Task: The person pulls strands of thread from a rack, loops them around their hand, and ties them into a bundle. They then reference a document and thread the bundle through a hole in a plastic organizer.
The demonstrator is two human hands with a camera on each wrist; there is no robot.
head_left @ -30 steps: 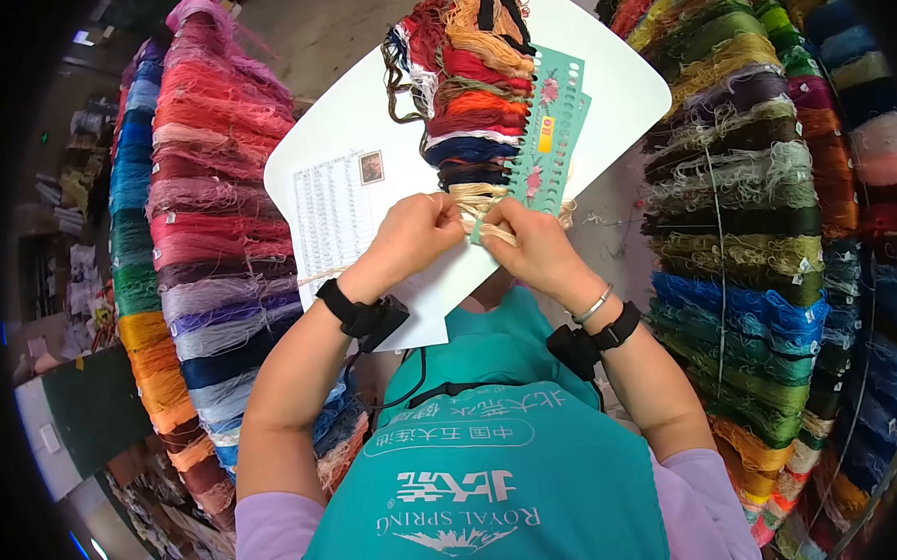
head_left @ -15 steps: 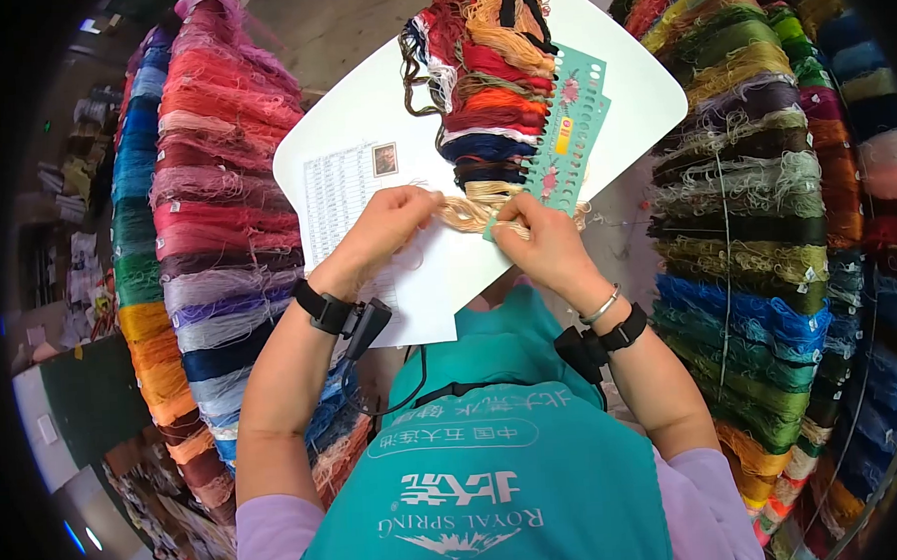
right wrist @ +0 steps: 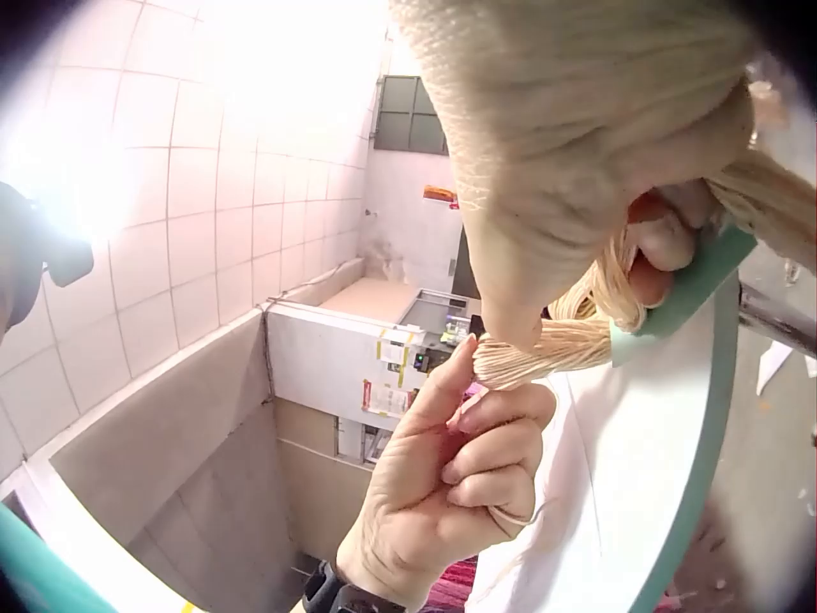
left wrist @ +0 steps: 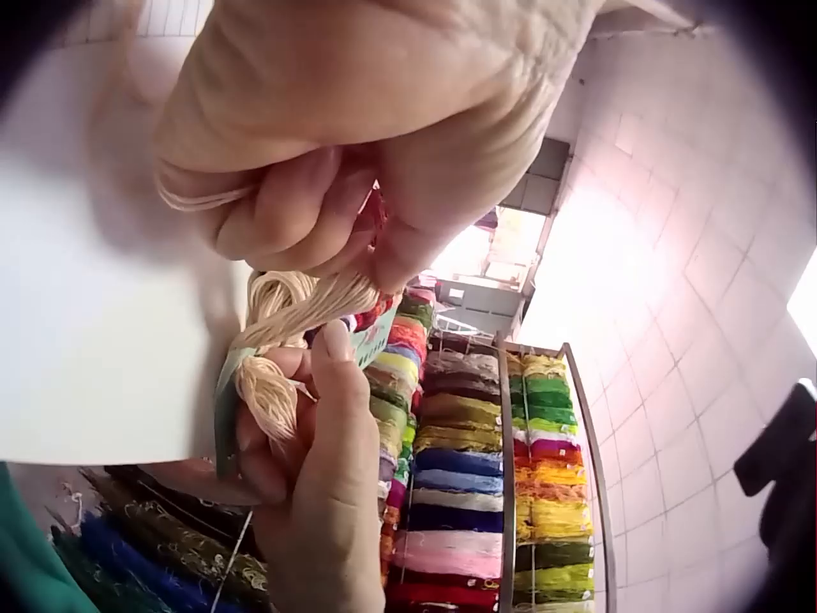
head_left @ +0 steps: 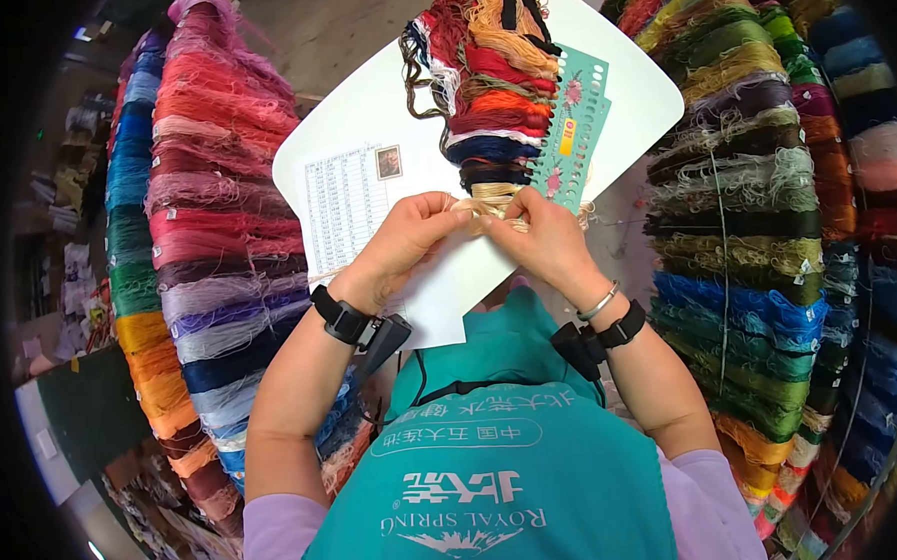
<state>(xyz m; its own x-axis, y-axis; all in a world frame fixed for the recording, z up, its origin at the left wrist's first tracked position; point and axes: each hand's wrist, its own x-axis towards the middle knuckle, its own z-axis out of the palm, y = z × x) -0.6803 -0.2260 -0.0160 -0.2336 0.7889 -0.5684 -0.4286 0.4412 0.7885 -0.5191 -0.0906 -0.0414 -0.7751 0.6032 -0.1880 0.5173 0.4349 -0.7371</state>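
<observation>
A hank of cream embroidery thread (left wrist: 307, 307) lies looped through the end of a green card with punched holes (head_left: 570, 130). My left hand (head_left: 417, 236) pinches the cream hank between thumb and fingers, left of the card. Opposite it, my right hand (head_left: 547, 241) grips the hank and the card's end, with its thumb on the thread. In the right wrist view the strands (right wrist: 549, 355) run twisted between both hands' fingertips. A thin cream strand (right wrist: 513, 517) crosses a finger of the left hand. Other coloured hanks (head_left: 496, 98) hang along the card above the hands.
The white tabletop (head_left: 614, 63) carries a printed sheet (head_left: 345, 209) with a small picture, left of the hanks. A second green card lies partly under the first. Racks of coloured thread stand at left (head_left: 219, 170) and right (head_left: 735, 187), close beside the arms.
The left hand drew away leftward from the cream hank half a second ago, then came back and now pinches it near the right hand. The right hand has stayed at the card's end.
</observation>
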